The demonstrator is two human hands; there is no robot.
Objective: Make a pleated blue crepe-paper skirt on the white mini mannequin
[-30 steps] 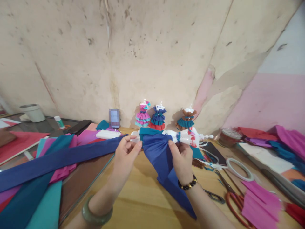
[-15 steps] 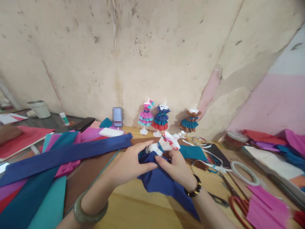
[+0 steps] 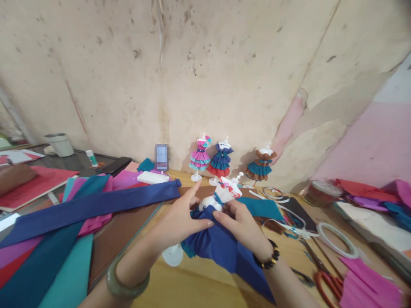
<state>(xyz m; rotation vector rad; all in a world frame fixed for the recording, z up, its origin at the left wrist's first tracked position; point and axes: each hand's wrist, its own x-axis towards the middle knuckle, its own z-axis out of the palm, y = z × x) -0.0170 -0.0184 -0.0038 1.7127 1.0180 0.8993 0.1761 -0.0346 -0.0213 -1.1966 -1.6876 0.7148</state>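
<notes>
A small white dress-form mannequin (image 3: 211,202) leans to the right between my hands, its bodice (image 3: 228,191) printed with red flowers. Gathered dark-blue crepe paper (image 3: 221,250) wraps below its waist, a long end trailing down to the right. My left hand (image 3: 181,216) closes around the left side, its thumb pressing the paper's gathers. From the right, my right hand (image 3: 245,226) pinches the upper edge with its thumb, its other fingers partly hidden behind the form. Beneath my left wrist the round white base (image 3: 173,255) shows, with some teal paper (image 3: 188,248) beside it.
Three dressed mini mannequins, one pink (image 3: 199,159), one blue (image 3: 221,160) and one brown-and-teal (image 3: 260,167), stand by the wall. Coloured paper strips (image 3: 80,209) lie left. Scissors (image 3: 327,273), a tape roll (image 3: 337,239) and pink paper (image 3: 369,282) lie right. Another person's hand (image 3: 16,176) rests far left.
The mannequin has tipped more upright, and its white base has come into view under my left wrist. Both hands keep hold at the waist. The whole view has shifted slightly.
</notes>
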